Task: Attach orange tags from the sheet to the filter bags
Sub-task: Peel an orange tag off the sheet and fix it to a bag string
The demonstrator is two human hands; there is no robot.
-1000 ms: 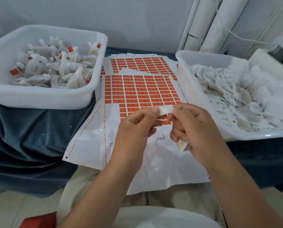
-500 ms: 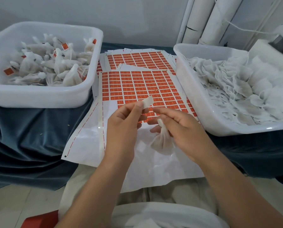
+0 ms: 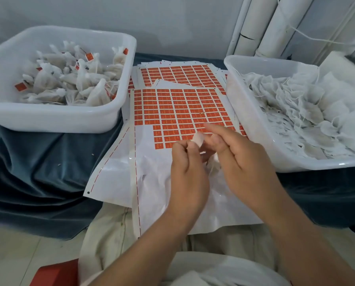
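Observation:
A sheet of orange tags (image 3: 178, 108) lies between two tubs, its near part stripped to bare white backing. My left hand (image 3: 188, 174) pinches a small tag (image 3: 198, 139), white underside showing, just above the sheet's lowest orange rows. My right hand (image 3: 240, 162) is beside it, fingers curled over a white filter bag (image 3: 212, 162) that shows only between the two hands. The hands nearly touch at the fingertips.
A white tub (image 3: 55, 118) at the left holds filled bags with orange tags. A white tub (image 3: 255, 129) at the right holds a heap of untagged bags with strings. More tag sheets (image 3: 176, 73) lie behind. Blue cloth (image 3: 38, 172) covers the table.
My hands moved close together over the lower orange rows. The filter bag, which hung below my right hand, is now tucked between the hands, and the tag sits beside my right fingers.

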